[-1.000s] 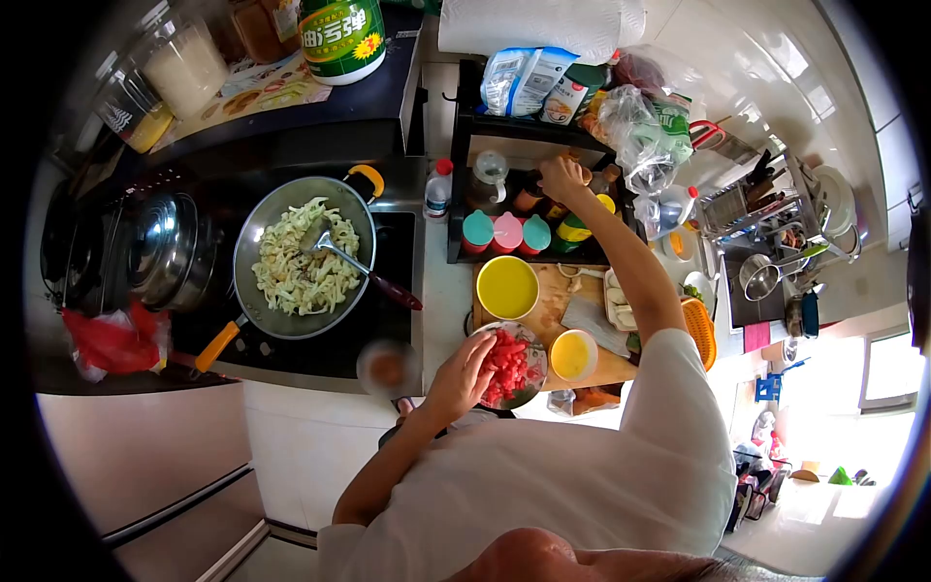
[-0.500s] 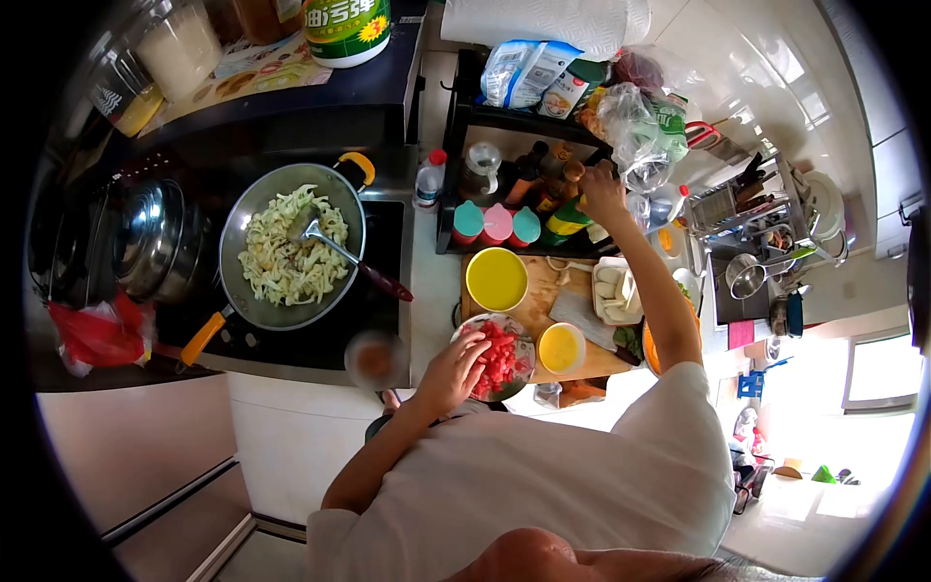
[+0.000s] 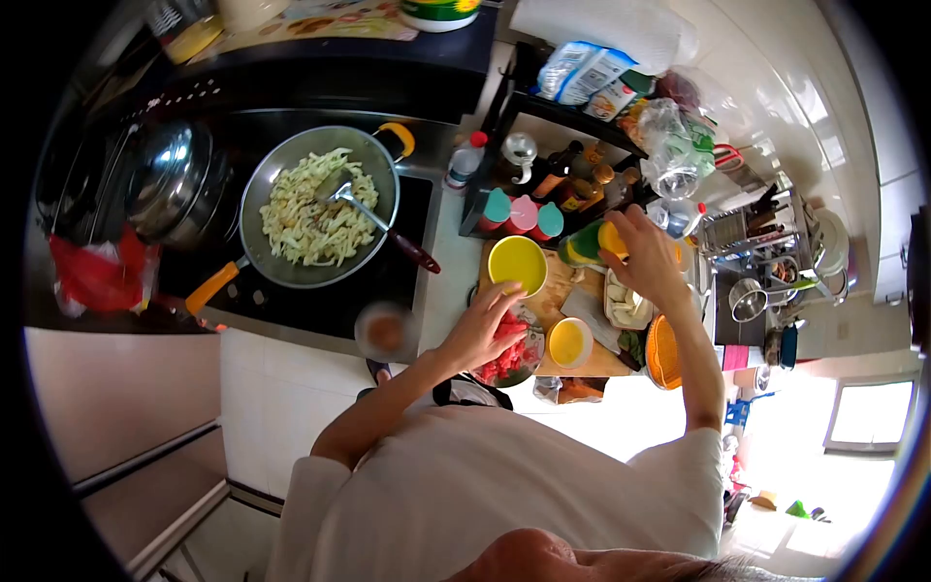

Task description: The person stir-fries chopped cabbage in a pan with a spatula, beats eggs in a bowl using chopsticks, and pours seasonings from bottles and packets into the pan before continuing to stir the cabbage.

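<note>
My right hand (image 3: 645,254) is wrapped around a green bottle (image 3: 582,245) with a yellow part near my fingers. The bottle is tilted low, beside the spice jars. My left hand (image 3: 480,330) hovers over a patterned bowl of chopped red pieces (image 3: 509,361), its fingers apart. Its fingertips reach the near rim of a yellow bowl (image 3: 517,267); whether they touch it I cannot tell. To the left, a pan (image 3: 254,254) on the stove holds pale shredded vegetable (image 3: 315,218), with a spatula (image 3: 373,219) resting in it.
A small bowl of yellow liquid (image 3: 568,343), a white tray of pale pieces (image 3: 628,299) and an orange basket (image 3: 663,354) stand at the front. Lidded jars (image 3: 522,213) and a black rack (image 3: 572,112) line the back. A water bottle (image 3: 465,160) stands beside the stove.
My right hand has brought the green bottle out from the rack towards me, tipping it over. My left hand has shifted up towards the yellow bowl. The view has turned slightly.
</note>
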Tool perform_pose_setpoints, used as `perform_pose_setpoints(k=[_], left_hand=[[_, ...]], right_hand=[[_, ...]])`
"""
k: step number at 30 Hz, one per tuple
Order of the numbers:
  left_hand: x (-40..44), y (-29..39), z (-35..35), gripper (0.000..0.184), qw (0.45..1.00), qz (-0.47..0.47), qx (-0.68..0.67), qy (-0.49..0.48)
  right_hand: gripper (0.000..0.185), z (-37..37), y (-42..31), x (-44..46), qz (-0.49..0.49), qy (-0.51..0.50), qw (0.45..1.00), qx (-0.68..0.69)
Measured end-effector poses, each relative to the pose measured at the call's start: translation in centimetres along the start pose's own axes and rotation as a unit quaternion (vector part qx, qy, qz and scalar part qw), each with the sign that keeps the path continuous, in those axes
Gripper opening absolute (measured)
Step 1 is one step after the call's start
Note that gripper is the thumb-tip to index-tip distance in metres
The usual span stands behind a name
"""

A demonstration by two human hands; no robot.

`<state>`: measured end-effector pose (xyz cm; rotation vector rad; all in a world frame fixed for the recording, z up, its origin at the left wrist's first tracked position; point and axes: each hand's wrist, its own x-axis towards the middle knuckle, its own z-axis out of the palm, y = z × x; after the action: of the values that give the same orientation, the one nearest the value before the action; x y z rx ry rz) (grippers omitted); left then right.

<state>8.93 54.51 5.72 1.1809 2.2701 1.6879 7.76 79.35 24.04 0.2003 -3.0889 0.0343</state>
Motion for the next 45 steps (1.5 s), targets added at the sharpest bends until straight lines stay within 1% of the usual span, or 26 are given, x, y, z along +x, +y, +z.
perform_pose_setpoints(k=[2, 5, 6, 8, 9, 10, 11, 13, 14, 15, 17, 18, 21, 22, 25, 26, 29, 30, 33, 34, 36, 38, 39, 42, 45], left_hand=[[2.2, 1.6, -0.7, 0.074, 0.997, -0.004, -0.018, 0.075], [3.2, 2.3, -2.2, 0.088, 0.995, -0.006, -0.06, 0.076], [2.5, 1.5, -2.3, 0.087, 0.984, -0.075, -0.154, 0.05], [0.8, 1.6, -5.0, 0.085, 0.976, -0.108, -0.181, 0.057], [0.0, 1.8, -6.1, 0.085, 0.971, -0.125, -0.193, 0.062], [-0.7, 1.6, -6.3, 0.08, 0.964, -0.11, -0.208, 0.12], [-1.4, 1.5, -6.7, 0.079, 0.951, -0.109, -0.241, 0.158], [-2.3, 1.4, -7.7, 0.075, 0.917, -0.102, -0.307, 0.233], [-2.6, 2.0, -8.8, 0.07, 0.917, -0.118, -0.283, 0.254], [-3.1, 1.5, -9.0, 0.068, 0.892, -0.137, -0.347, 0.255], [-3.8, 0.8, -9.2, 0.064, 0.828, -0.172, -0.472, 0.25], [-4.2, 1.2, -9.4, 0.056, 0.789, -0.174, -0.527, 0.263], [-4.6, 0.5, -9.8, 0.051, 0.678, -0.18, -0.647, 0.301], [-4.7, 0.6, -10.7, 0.049, 0.638, -0.19, -0.697, 0.267], [-3.9, -0.3, -11.7, 0.048, 0.477, -0.211, -0.821, 0.231], [-3.4, -0.3, -11.9, 0.05, 0.425, -0.221, -0.84, 0.255], [-2.2, -1.6, -12.3, 0.053, 0.391, -0.178, -0.863, 0.265], [-1.9, -2.0, -12.3, 0.056, 0.374, -0.186, -0.867, 0.272], [-1.2, -3.1, -12.8, 0.057, 0.335, -0.209, -0.872, 0.29], [-1.1, -2.6, -13.6, 0.059, 0.329, -0.185, -0.878, 0.296], [-0.7, -3.2, -14.5, 0.059, 0.31, -0.168, -0.889, 0.292], [-0.4, -3.9, -15.0, 0.058, 0.289, -0.143, -0.899, 0.297], [-0.4, -4.2, -15.2, 0.058, 0.289, -0.138, -0.898, 0.303], [-0.3, -5.1, -15.9, 0.056, 0.283, -0.116, -0.9, 0.311], [-0.4, -6.4, -15.8, 0.054, 0.276, -0.09, -0.909, 0.3]], right_hand=[[0.045, -3.8, -3.5, -0.6, -0.033, -0.024, 0.998, 0.053], [0.044, -6.5, -7.9, 0.0, -0.072, -0.054, 0.987, 0.135], [0.043, -6.9, -9.2, 0.6, -0.086, -0.063, 0.981, 0.164], [0.044, -6.6, -11.0, 2.2, -0.124, -0.067, 0.967, 0.213], [0.044, -6.0, -11.9, 3.1, -0.16, -0.055, 0.962, 0.215], [0.045, -5.3, -12.9, 4.2, -0.198, -0.045, 0.955, 0.218], [0.046, -4.6, -14.1, 5.4, -0.236, -0.035, 0.945, 0.221], [0.043, -3.7, -16.9, 8.0, -0.245, -0.004, 0.949, 0.199], [0.042, -3.4, -18.5, 9.3, -0.24, 0.006, 0.951, 0.194], [0.041, -3.1, -20.0, 10.7, -0.233, 0.014, 0.954, 0.188], [0.046, -2.1, -22.7, 13.6, -0.242, -0.047, 0.953, 0.177], [0.049, -1.5, -24.1, 15.0, -0.246, -0.075, 0.951, 0.171], [0.047, 2.4, -27.2, 17.8, -0.272, -0.018, 0.949, 0.158], [0.049, 4.1, -27.7, 18.9, -0.296, 0.017, 0.945, 0.137], [0.049, 7.7, -29.1, 22.3, -0.279, -0.075, 0.955, 0.071], [0.049, 8.4, -29.6, 23.2, -0.293, -0.101, 0.95, 0.039], [0.051, 9.2, -31.9, 26.0, -0.255, -0.265, 0.926, -0.083], [0.054, 10.3, -32.2, 27.2, -0.27, -0.29, 0.913, -0.1], [0.055, 12.1, -33.8, 29.0, -0.298, -0.359, 0.876, -0.126], [0.055, 12.5, -34.6, 29.2, -0.282, -0.374, 0.872, -0.143], [0.055, 13.4, -36.1, 29.7, -0.251, -0.403, 0.862, -0.176], [0.046, 13.7, -37.5, 29.9, -0.259, -0.39, 0.861, -0.198], [0.043, 13.9, -38.0, 29.9, -0.263, -0.383, 0.861, -0.209], [0.054, 15.4, -38.5, 30.5, -0.279, -0.367, 0.868, -0.183], [0.054, 15.7, -39.1, 30.6, -0.279, -0.365, 0.866, -0.198]])
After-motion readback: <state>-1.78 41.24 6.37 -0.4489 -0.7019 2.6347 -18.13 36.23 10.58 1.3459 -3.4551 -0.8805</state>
